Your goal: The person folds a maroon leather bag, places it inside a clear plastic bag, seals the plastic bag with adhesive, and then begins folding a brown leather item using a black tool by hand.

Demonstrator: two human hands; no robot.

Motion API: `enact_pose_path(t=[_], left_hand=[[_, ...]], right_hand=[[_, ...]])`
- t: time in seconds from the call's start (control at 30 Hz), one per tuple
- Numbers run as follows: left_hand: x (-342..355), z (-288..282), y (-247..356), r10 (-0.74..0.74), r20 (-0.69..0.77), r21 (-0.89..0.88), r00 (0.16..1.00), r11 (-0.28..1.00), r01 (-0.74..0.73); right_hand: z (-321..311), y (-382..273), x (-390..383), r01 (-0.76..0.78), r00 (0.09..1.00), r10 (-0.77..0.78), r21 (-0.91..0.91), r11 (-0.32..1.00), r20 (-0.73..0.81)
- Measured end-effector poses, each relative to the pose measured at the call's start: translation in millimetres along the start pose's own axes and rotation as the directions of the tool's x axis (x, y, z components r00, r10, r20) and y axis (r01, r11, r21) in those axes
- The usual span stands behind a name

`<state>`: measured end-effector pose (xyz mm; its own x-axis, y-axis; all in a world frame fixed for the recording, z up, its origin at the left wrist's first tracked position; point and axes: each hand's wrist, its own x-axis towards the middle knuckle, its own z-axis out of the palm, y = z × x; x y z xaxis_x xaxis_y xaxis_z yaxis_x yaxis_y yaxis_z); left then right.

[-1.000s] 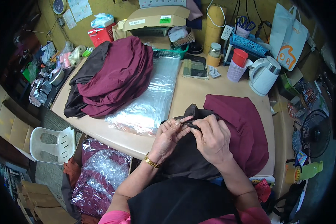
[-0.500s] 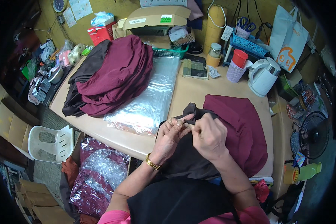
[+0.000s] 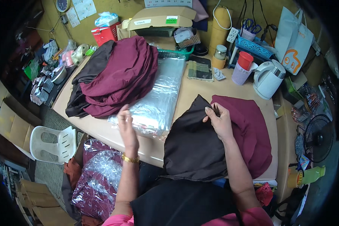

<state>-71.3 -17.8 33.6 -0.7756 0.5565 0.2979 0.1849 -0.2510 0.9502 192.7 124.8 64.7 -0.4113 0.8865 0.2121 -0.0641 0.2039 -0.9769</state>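
Note:
My right hand point(image 3: 221, 120) pinches the top edge of a dark brown cloth point(image 3: 194, 147), which hangs down over the table's front edge toward my lap. A small dark pointed bit sticks up out of that fist; whether it is cloth or a tool I cannot make out. Under and beside my right forearm lies a maroon cloth point(image 3: 248, 139). My left hand point(image 3: 127, 126), slightly blurred, is raised off the cloth with its fingers apart and nothing visible in it. It is nearest to the clear plastic bags point(image 3: 165, 90) and the maroon and dark brown cloth pile point(image 3: 120, 75).
On the tan table point(image 3: 196, 88) a notebook point(image 3: 200, 68), a lilac cup point(image 3: 240, 75) and a white kettle point(image 3: 268, 79) stand toward the back right. A black fan point(image 3: 318, 137) is at the right, a white plastic chair point(image 3: 52, 145) at the left. Plastic-wrapped maroon cloth point(image 3: 98, 180) lies below the table.
My left hand has let go of the dark cloth and swung left, its fingers opening. My right hand has moved slightly right and up, and the dark cloth now hangs spread out from it.

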Motion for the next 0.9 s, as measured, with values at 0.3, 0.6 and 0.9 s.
enact_pose_path(t=[0.3, 0.6, 0.9], left_hand=[[-19.6, 81.0, 40.4, 0.042, 0.656, 0.28, 0.753, 0.914, -0.295], [22.1, 11.1, -1.9, 0.084, 0.212, 0.096, 0.974, 0.99, -0.106], [19.2, 18.8, 17.3, 0.382, 0.173, 0.401, 0.908, 0.815, -0.419]], right_hand=[[5.4, 5.4, -10.6, 0.02, 0.998, -0.01, -0.15, 0.988, 0.061], [-7.4, 13.8, -13.5, -0.011, 0.999, 0.01, -0.01, 1.0, -0.053], [0.4, 13.2, -20.0, -0.011, 1.0, 0.012, -0.051, 0.999, 0.027]])
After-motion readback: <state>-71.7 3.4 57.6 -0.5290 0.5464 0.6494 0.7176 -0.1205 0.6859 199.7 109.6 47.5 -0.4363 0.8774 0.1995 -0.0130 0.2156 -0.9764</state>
